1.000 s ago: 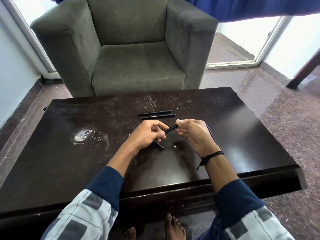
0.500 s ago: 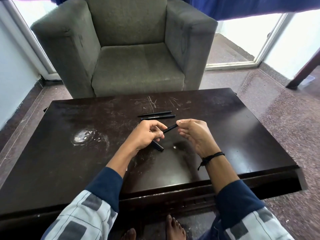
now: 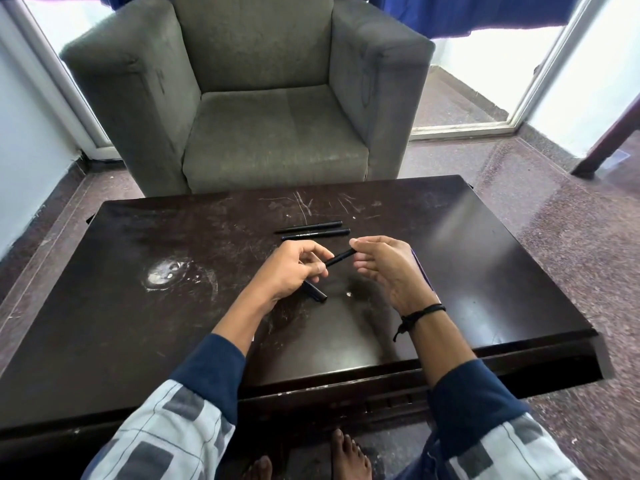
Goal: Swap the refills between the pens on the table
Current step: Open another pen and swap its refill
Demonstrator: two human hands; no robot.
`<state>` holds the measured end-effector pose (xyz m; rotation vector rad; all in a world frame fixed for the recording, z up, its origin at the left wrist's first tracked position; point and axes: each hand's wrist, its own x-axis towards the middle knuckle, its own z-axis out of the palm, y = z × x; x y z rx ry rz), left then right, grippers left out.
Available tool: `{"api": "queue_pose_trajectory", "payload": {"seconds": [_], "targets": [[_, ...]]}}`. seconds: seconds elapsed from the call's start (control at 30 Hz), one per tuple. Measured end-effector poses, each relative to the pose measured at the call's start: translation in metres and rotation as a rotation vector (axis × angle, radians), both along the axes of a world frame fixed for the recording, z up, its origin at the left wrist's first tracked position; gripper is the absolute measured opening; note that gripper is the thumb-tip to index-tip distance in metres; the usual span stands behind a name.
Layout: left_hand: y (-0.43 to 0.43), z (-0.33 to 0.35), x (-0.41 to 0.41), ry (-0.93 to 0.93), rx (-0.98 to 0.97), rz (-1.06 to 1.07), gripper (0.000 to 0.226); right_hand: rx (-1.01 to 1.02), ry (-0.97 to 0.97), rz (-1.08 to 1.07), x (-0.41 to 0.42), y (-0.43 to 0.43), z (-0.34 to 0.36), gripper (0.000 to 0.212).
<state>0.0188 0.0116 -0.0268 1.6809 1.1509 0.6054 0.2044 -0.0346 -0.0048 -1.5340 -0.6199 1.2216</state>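
Pointing away and to the right, toward the right hand (image 3: 388, 271), a slim black pen piece (image 3: 339, 258) sticks out of the left hand (image 3: 287, 275). Its long axis slants across the view from low left to high right, and it is held in the air over the middle of the dark surface (image 3: 485, 271). The left grip is clenched on it, with the thumb and curled fingers pinching its near end. A thicker black piece (image 3: 317, 292) juts from beneath the same hand on a different line, pointing toward the person and to the right. Its free end is low over the surface, and I cannot tell whether it touches.

The right hand faces the left with its fingers loosely curved. The forefinger tip is just above the far end of the slim piece and the next finger is just below it. Whether this grip pinches that end or only brackets it cannot be told. A thin purple strip (image 3: 420, 268) shows along the far side of this hand, either held or lying on the surface.

Beyond both hands, the farther pen (image 3: 308, 226) and the nearer pen (image 3: 317, 233) lie side by side and close together on the surface. Their long axes run left to right, with the right ends slightly farther away. The nearer one carries white lettering. A grey armchair (image 3: 273, 98) stands behind the surface.
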Motion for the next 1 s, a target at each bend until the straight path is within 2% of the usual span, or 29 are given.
{"api": "queue_pose_trajectory", "payload": {"seconds": [0.17, 0.3, 0.47, 0.63, 0.8, 1.0], "targets": [[0.0008, -0.0016, -0.0006, 0.014, 0.007, -0.005, 0.023, 0.015, -0.092, 0.018, -0.0004, 0.0005, -0.0033, 0.002], [0.0004, -0.0002, -0.0010, 0.006, 0.003, 0.005, 0.022, 0.031, -0.029, 0.033, 0.0013, -0.0005, -0.0001, 0.017], [-0.0005, 0.0000, -0.0010, 0.011, -0.007, -0.013, 0.023, 0.027, -0.082, 0.035, -0.0006, 0.0008, -0.0043, 0.002], [-0.0007, 0.0020, -0.0002, 0.002, -0.024, 0.006, 0.019, 0.041, -0.054, 0.058, 0.0011, 0.0012, -0.0025, 0.016], [-0.0005, 0.0012, 0.0000, 0.004, -0.012, -0.004, 0.021, 0.042, -0.104, 0.053, 0.0004, 0.0015, -0.0061, 0.010], [0.0007, -0.0006, -0.0003, 0.005, -0.002, 0.002, 0.024, 0.042, -0.047, 0.054, 0.0009, 0.0007, -0.0019, 0.019]]}}
